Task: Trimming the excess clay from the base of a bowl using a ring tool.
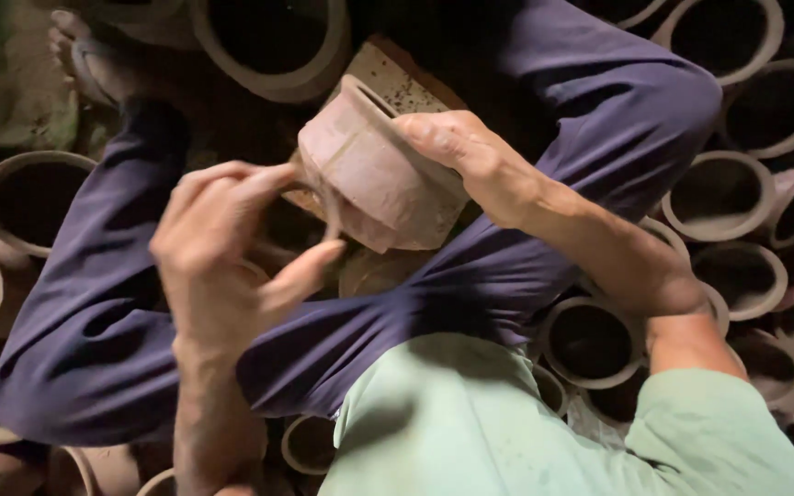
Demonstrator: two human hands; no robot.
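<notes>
A raw clay pot (pixel 374 170), reddish-brown and cylindrical, lies tilted on its side above my lap. My right hand (pixel 466 156) grips it from the right, fingers over its rim and wall. My left hand (pixel 227 243) is at the pot's lower left, thumb and fingers pinched on a thin curved strip of clay (pixel 331 213) at the pot's edge. The pot's opening faces up and away, so its inside is mostly hidden. My crossed legs in dark blue trousers (pixel 544 92) lie under both hands.
Several unfired clay pots stand open-mouthed all around me, such as one at the left (pixel 29 197) and others at the right (pixel 719 193). A speckled board (pixel 397 78) lies behind the held pot. A bare foot (pixel 85 55) shows at upper left.
</notes>
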